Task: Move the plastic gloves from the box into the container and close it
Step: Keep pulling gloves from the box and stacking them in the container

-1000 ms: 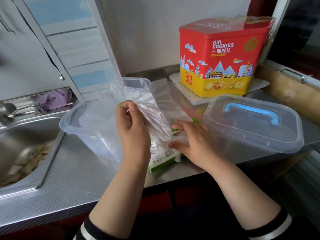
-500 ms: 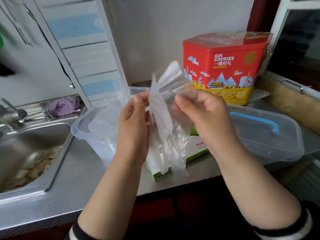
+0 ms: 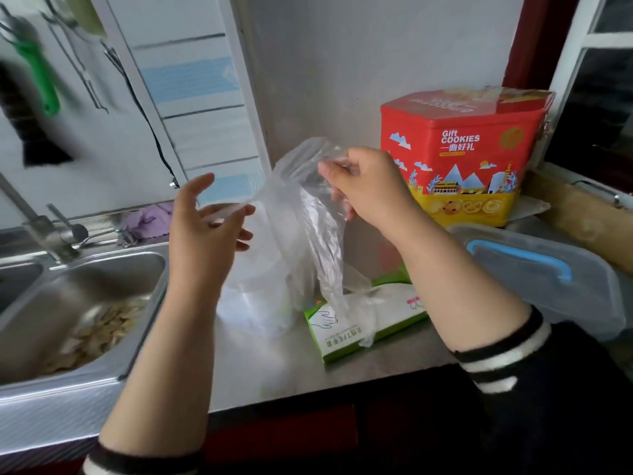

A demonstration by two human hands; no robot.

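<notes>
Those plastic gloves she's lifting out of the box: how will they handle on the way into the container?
Probably very floppy: the plastic gloves hang limp and crumpled from the right hand, trailing to the green box. Likely very light, since a fingertip pinch holds them up. The thin film may cling or snag, so the open left hand may need to gather it.

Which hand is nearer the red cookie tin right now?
Right. The right hand, pinching the plastic gloves, sits just left of the red cookie tin. The left hand is open and farther left, nearer the sink.
</notes>
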